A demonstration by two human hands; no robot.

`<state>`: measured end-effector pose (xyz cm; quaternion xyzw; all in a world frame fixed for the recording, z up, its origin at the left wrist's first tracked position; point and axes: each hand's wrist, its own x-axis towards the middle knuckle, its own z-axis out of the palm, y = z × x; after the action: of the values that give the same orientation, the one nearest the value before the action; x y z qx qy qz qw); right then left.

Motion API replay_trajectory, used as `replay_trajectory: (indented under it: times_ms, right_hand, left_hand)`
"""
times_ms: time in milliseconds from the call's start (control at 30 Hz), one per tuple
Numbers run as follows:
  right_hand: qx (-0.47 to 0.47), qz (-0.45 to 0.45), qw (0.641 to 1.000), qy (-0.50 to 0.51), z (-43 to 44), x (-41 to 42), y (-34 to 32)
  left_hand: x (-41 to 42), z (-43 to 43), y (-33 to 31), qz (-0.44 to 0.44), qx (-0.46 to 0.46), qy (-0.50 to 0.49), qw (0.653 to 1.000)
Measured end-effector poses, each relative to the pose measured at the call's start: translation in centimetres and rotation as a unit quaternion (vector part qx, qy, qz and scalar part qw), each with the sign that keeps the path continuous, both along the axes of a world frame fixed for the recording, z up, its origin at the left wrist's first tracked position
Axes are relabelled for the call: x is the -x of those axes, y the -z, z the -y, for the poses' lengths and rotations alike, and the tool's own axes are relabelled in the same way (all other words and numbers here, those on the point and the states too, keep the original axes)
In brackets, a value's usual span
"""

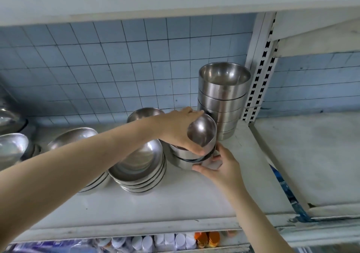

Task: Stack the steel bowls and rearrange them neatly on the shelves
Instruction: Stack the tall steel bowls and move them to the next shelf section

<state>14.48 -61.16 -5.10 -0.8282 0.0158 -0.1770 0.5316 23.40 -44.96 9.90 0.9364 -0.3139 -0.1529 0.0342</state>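
Two hands meet at a short stack (184,163) of steel bowls on the white shelf (175,204), seen from the head camera. The left hand (180,131) curls its fingers round the rim of the top bowl (203,130), which sits tilted, not yet nested flat. The right hand (222,168) pinches the base of the short stack between thumb and fingers, steadying it. A tall stack (222,104) stands just behind, against the slotted upright (259,73); wide bowls (140,165) are piled to the left. The step looks like seating this bowl. Next it probably needs levelling and pressing down, then the short stack sliding into line.
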Motion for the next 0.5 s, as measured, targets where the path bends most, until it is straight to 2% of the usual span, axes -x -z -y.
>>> replay_trajectory:
  times_ms: [267, 400, 500]
  right_hand:
    - [0.029, 0.003, 1.0, 0.003, -0.1, 0.0, 0.2]
    - [0.034, 0.003, 0.999, 0.005, 0.0, 0.0, 0.3]
    - [0.025, 0.005, 1.0, 0.011, -0.1, 0.0, 0.3]
  left_hand:
    - [0.4, 0.5, 1.4, -0.007, -0.032, 0.005, 0.999]
    - [-0.7, 0.0, 0.2, -0.056, -0.022, 0.005, 0.998]
    - [-2.4, -2.2, -1.8, -0.047, -0.028, -0.059, 0.997]
